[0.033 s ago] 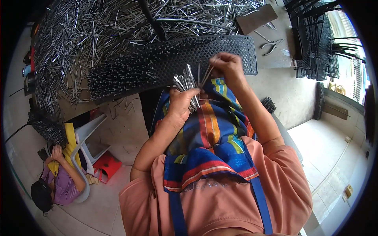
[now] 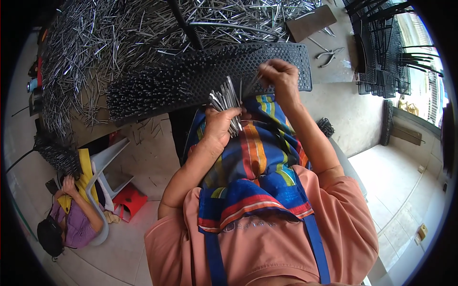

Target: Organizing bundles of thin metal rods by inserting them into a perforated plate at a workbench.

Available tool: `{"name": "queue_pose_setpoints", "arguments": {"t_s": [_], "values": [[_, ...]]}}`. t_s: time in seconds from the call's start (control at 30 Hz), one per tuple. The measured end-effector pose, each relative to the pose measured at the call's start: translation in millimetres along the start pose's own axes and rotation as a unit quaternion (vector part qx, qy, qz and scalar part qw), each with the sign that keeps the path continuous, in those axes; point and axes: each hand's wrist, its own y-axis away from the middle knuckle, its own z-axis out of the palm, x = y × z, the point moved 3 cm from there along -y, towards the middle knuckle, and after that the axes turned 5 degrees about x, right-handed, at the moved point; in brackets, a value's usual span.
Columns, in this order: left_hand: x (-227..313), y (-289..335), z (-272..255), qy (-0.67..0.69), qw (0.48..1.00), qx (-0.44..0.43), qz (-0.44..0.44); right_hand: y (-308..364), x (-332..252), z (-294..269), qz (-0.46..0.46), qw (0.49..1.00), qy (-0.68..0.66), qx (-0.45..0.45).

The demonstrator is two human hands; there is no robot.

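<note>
A bundle of thin shiny metal strips (image 2: pixel 226 99) is gripped in my left hand (image 2: pixel 218 126), above my striped apron, with the strips pointing up and away. My right hand (image 2: pixel 282 78) is raised to the right of it, fingers pinched on a thin strip (image 2: pixel 253 84) that is smeared by motion. Just beyond both hands lies a long black perforated panel (image 2: pixel 286 58). Its left part is thickly set with upright dark strips (image 2: pixel 145 90), while the holes on its right part show bare.
A big heap of loose metal strips (image 2: pixel 119 33) covers the bench behind the panel. Pliers (image 2: pixel 330 56) and a brown flat plate (image 2: pixel 312 23) lie at the far right, near stacked black mesh pieces (image 2: pixel 381 52). At lower left another person (image 2: pixel 78 214) sits beside a grey chair (image 2: pixel 98 190).
My right hand has shifted slightly to the right and away from the bundle, its strip now blurred. My left hand stays nearly still.
</note>
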Motion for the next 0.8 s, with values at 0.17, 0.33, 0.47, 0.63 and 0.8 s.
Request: {"name": "queue_pose_setpoints", "arguments": {"t_s": [0.17, 0.33, 0.47, 0.63, 0.8], "values": [[-3.7, 0.1, -0.1, 0.0, 1.0, 0.006, -0.019, -22.6, -16.7, 6.1, -0.241, 0.967, -0.039, 0.07], [-1.6, -4.1, -0.9, 0.0, 0.999, 0.014, -0.043, -29.6, -13.0, 14.5, -0.346, 0.934, 0.071, 0.051], [-3.0, -4.7, 3.7, -0.006, 0.999, 0.004, -0.038, -29.8, -15.1, 18.4, -0.335, 0.938, 0.079, 0.049], [-4.7, -6.4, 3.5, -0.017, 0.999, 0.011, -0.051, -32.5, -2.4, 24.6, -0.371, 0.913, 0.161, 0.06], [-5.5, -3.9, -3.4, -0.029, 0.998, 0.012, -0.05, -25.1, -4.0, 34.6, -0.387, 0.877, 0.274, 0.083]]}}
